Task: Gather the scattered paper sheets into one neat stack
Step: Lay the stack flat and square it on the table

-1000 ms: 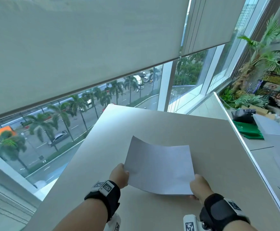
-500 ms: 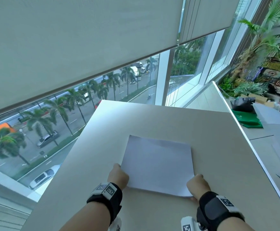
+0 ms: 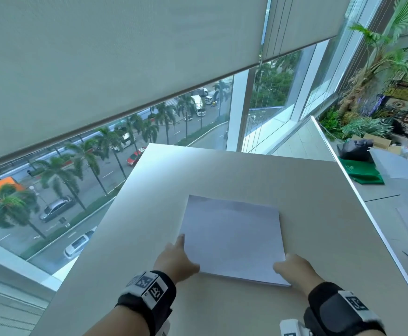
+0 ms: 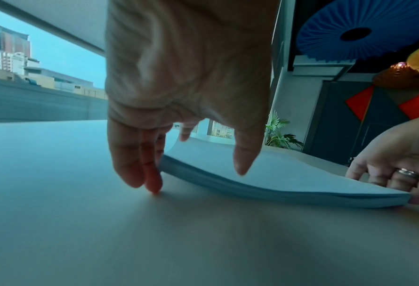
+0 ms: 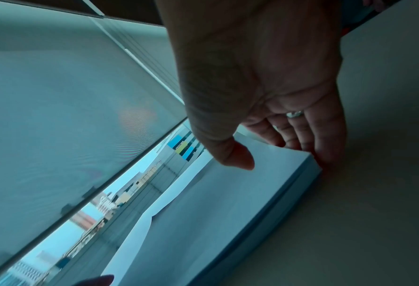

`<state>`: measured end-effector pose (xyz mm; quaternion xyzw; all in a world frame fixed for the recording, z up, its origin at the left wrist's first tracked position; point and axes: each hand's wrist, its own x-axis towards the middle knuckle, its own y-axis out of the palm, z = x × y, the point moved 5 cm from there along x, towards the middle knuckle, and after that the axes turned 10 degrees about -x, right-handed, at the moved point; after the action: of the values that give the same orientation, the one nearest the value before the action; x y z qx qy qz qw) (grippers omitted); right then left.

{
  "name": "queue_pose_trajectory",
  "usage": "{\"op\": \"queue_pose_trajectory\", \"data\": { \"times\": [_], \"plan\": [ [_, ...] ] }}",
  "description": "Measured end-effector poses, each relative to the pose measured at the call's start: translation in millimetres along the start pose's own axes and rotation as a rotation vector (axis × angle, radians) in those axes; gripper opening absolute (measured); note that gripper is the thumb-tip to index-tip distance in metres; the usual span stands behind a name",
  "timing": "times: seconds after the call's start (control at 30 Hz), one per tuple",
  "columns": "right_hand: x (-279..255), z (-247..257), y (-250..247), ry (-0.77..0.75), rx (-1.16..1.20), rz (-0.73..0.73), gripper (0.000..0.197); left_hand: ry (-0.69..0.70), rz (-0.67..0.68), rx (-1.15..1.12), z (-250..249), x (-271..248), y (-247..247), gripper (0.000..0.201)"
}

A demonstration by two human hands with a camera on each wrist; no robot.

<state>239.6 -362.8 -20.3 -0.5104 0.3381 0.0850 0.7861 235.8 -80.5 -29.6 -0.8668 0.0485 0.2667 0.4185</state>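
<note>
A stack of white paper sheets [image 3: 232, 238] lies flat on the beige table [image 3: 222, 170], its edges nearly flush. My left hand [image 3: 177, 257] stands at its near left corner. In the left wrist view its straight fingers [image 4: 140, 164] press against the stack's left edge [image 4: 203, 174], tips on the table, thumb hovering over the top sheet. My right hand [image 3: 291, 266] is at the near right corner. Its ringed fingers [image 5: 325, 139] lie straight along the stack's right edge [image 5: 289, 185], with the thumb just above the top sheet.
The table's far edge meets a tall window with a half-lowered roller blind [image 3: 125, 57]. Past the table's white-trimmed right edge is a lower counter with a green bag [image 3: 363, 173], a black bag [image 3: 355, 149], a white board [image 3: 397, 166] and plants [image 3: 368, 127].
The stack, held raised and curved between both hands a second ago, now lies flat on the table. Both hands have shifted to its side edges, fingers straightened.
</note>
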Motion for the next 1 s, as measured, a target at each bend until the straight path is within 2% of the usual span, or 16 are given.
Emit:
{"op": "queue_pose_trajectory", "data": {
  "times": [0.07, 0.17, 0.27, 0.33, 0.43, 0.47, 0.53, 0.6, 0.77, 1.0],
  "plan": [
    [-2.9, -0.5, 3.2, -0.048, -0.073, 0.034, 0.027, 0.019, 0.015, 0.081, 2.1, 0.9, -0.6, 0.069],
    [-6.0, -0.2, 6.7, -0.093, -0.211, 0.009, 0.046, 0.082, -0.058, 0.171, -0.1, -1.2, -5.8, 0.025],
    [-9.1, 1.2, 9.1, -0.126, -0.325, -0.068, 0.073, 0.135, -0.111, 0.222, -3.8, -3.2, -7.2, 0.019],
    [-10.2, 2.2, 9.5, -0.155, -0.371, -0.121, 0.066, 0.162, -0.126, 0.245, -5.8, -3.6, -6.8, 0.019],
    [-15.2, 3.8, 9.8, -0.192, -0.390, -0.181, 0.025, 0.186, -0.126, 0.275, -6.2, -1.8, -8.2, 0.020],
    [-16.9, 4.1, 9.6, -0.194, -0.388, -0.199, 0.021, 0.188, -0.124, 0.283, -6.4, -1.1, -9.1, 0.020],
    [-17.6, 3.0, 11.2, -0.192, -0.370, -0.232, 0.034, 0.191, -0.110, 0.302, -7.3, -0.8, -10.2, 0.022],
    [-18.9, 1.1, 12.5, -0.200, -0.357, -0.288, 0.039, 0.193, -0.083, 0.342, -8.7, -1.7, -10.4, 0.023],
    [-22.2, -6.2, 19.0, -0.158, -0.309, -0.353, 0.037, 0.193, -0.070, 0.391, -10.6, -1.1, -11.6, 0.023],
    [-20.1, -13.1, 24.0, -0.137, -0.308, -0.362, 0.036, 0.203, -0.065, 0.396, -11.6, -2.4, -12.6, 0.024]
  ]
}}
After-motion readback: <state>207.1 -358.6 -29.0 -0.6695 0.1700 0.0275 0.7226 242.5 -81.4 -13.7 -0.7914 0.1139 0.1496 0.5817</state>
